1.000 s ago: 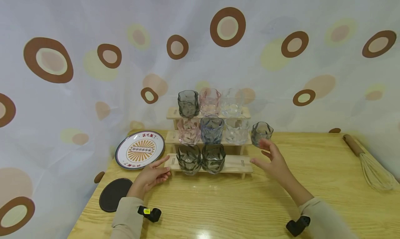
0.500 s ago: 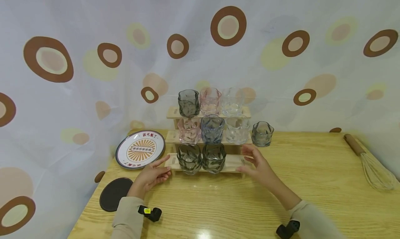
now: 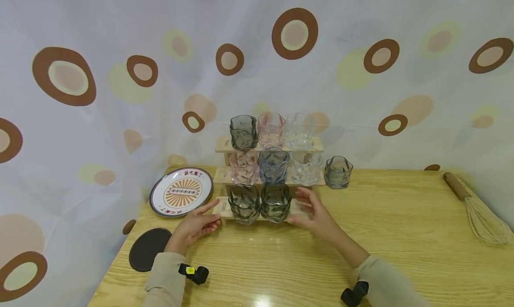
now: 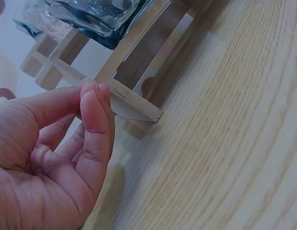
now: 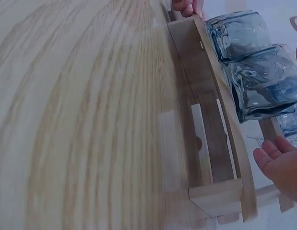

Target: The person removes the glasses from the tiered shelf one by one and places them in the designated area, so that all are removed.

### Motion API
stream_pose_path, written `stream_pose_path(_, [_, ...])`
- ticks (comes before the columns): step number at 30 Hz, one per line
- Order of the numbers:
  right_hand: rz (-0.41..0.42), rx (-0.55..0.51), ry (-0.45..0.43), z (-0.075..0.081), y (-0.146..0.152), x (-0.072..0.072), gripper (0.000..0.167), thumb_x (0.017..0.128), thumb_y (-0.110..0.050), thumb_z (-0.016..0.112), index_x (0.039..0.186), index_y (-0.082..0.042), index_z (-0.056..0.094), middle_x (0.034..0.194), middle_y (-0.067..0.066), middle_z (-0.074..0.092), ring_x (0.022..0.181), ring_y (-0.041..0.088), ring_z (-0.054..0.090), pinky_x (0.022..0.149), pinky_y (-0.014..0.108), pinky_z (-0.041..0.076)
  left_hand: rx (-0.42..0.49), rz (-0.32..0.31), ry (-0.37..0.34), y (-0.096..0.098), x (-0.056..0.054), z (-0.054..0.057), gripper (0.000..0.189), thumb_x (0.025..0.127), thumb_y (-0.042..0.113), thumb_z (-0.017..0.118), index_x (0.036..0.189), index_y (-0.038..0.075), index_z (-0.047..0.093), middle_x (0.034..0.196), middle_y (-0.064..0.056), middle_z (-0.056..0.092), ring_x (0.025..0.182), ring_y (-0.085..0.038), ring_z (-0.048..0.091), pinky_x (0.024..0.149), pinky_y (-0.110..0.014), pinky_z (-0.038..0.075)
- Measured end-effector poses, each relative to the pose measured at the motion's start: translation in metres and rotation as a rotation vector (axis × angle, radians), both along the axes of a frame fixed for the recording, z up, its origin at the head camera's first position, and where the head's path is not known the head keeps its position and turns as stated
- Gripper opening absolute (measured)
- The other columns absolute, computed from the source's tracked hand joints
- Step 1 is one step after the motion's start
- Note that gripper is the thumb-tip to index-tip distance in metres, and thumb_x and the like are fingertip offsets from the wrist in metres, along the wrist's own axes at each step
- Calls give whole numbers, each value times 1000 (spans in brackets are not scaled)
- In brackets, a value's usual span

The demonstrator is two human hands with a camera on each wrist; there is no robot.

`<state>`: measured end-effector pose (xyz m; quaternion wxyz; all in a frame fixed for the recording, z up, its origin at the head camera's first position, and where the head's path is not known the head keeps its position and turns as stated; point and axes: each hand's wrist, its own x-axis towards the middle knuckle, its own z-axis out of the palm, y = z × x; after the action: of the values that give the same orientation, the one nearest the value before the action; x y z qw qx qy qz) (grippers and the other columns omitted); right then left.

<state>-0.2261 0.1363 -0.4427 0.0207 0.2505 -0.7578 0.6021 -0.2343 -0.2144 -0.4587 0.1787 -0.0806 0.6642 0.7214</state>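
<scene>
While the wooden rack [image 3: 221, 176] bears a dark glass [image 3: 275, 204] midway along its lowest step, our right hand [image 3: 320, 218], fingers parted and grasping nothing, lies just beside that glass; our left hand [image 3: 195, 227] pinches the rack's left end. A second dark glass [image 3: 244, 205] blocks the first from the left. We find a plate [image 3: 181, 192] left of the rack, a grey glass [image 3: 338, 173] right, a whisk [image 3: 474, 206] farther right.
</scene>
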Motion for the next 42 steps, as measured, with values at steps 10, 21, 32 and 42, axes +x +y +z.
stream_pose_path(10, [-2,13,-78,-1,-15,-3,80,82,-6,73,146,-3,24,142,26,31,131,42,31,107,55,28,11,-7,4,-1,0,0,59,92,5,60,146,17,39,74,-3,67,57,-8,58,55,-19,50])
stream_pose_path(21, [-34,30,-150,2,-30,-5,85,83,-13,74,148,-7,20,144,25,27,134,41,27,109,55,26,7,-2,0,-1,0,0,59,92,5,60,146,18,39,74,-3,67,57,-8,58,55,-19,51])
stream_pose_path(32, [-82,25,-194,4,-42,-7,90,84,-19,74,151,-14,15,155,17,10,142,35,9,110,58,18,-1,2,-1,-1,0,-1,59,92,5,60,145,20,41,74,-3,67,57,-8,58,56,-19,51])
stream_pose_path(42, [-144,13,-179,5,-46,-9,80,85,-17,73,147,-10,23,151,19,19,140,34,17,108,57,26,-1,3,3,-1,0,-1,58,92,5,60,145,19,40,74,-3,66,58,-8,58,56,-19,51])
